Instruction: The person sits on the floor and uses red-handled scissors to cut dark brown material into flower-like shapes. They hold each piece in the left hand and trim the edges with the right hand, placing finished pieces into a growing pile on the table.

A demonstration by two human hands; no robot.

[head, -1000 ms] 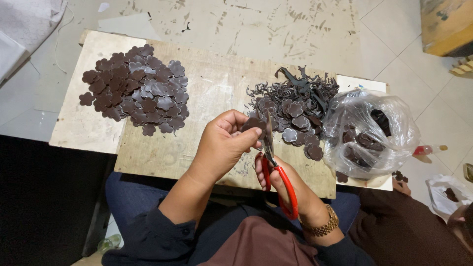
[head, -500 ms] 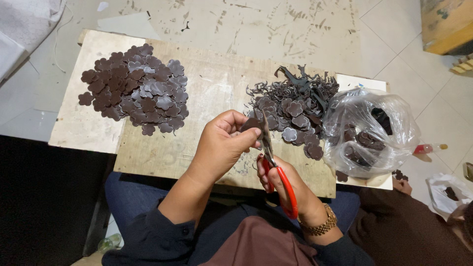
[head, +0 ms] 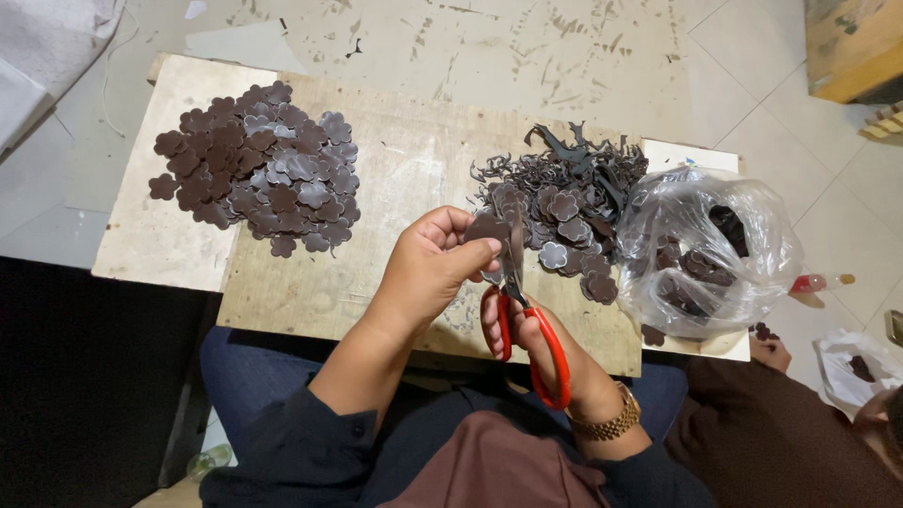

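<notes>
At the centre of the frame the fingertips of the left hand (head: 428, 273) are pinched together on a small dark brown flower-shaped piece (head: 487, 229), thumb under it and the other fingers curled over its upper edge. Just right of them, the blades of the red-handled scissors (head: 525, 320) rise almost upright and meet the edge of that piece. The right hand (head: 541, 343) sits below, fingers threaded through the red loops and closed around them; a gold-coloured wristwatch (head: 611, 423) circles its wrist.

Directly behind the blades, right of centre, lies a heap of uncut pieces and trimmings (head: 564, 202): rough brown flower shapes mixed with thin curled offcuts. The left hand and the scissors cover its near edge. To its right a clear plastic bag (head: 705, 249) stands open with more brown pieces inside. In the upper left of the frame, well apart from the hands, lies a broad pile of cut flower shapes (head: 259, 169).

All of this rests on a pale, scuffed wooden board (head: 376, 188) across the person's lap, above dark blue trousers. Beneath is a tiled floor (head: 583, 56) marked with scratches. At the lower right corner part of another person in brown clothing (head: 781, 433) shows, and a yellow wooden object (head: 851, 42) sits in the upper right.
</notes>
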